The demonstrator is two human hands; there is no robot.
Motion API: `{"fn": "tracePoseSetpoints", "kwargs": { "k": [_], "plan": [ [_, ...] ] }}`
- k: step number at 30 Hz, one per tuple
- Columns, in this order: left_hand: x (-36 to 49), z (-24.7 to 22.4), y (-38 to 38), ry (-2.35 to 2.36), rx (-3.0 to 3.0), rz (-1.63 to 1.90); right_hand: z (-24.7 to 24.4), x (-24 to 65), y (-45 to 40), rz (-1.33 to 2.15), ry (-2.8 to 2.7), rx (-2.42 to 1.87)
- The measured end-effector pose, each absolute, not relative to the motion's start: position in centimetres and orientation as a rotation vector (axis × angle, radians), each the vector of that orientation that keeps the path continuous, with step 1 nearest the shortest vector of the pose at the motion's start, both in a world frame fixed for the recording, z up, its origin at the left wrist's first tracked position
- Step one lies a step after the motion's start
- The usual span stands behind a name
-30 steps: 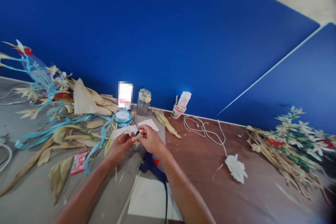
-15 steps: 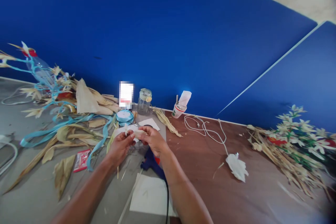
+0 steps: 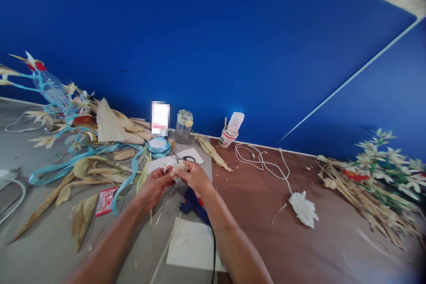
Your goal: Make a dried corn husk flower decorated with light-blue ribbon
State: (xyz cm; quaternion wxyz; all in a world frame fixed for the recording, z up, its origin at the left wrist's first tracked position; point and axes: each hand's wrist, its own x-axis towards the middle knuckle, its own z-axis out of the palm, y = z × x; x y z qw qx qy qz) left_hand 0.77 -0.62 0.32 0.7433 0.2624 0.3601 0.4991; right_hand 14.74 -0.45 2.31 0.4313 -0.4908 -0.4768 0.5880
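My left hand [image 3: 155,188] is closed, its fingertips pinching a small pale husk flower [image 3: 165,167]. Close beside it, my right hand [image 3: 197,178] pinches a pale piece of corn husk [image 3: 180,167]; the fingertips of both hands almost meet. Fingers partly cover both pieces. Below my right hand lies a blue glue gun [image 3: 191,203], half hidden by the wrist. Just beyond the hands are scissors [image 3: 188,159] on white paper [image 3: 196,154] and a roll of light blue ribbon [image 3: 158,145].
Dried husks [image 3: 83,215], loose blue ribbon [image 3: 49,176] and a tilted plastic bottle [image 3: 53,91] crowd the left. A glass jar [image 3: 183,131] and a paper cup [image 3: 227,138] stand by the blue partition [image 3: 213,44]. A white cable [image 3: 262,164] and flower stems [image 3: 372,204] lie right.
The right fingertips have shifted slightly on the husk piece, and the hands stay close together. The view has turned a little, so the table things appear slightly shifted.
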Motion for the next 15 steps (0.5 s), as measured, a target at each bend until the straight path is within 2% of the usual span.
{"fn": "tracePoseSetpoints", "kwargs": {
  "k": [15],
  "plan": [
    [0.59, 0.44, -0.94, 0.811, 0.636, 1.034, 2.78, 15.28, -0.67, 1.345, -1.4, -1.337]
  ]
}}
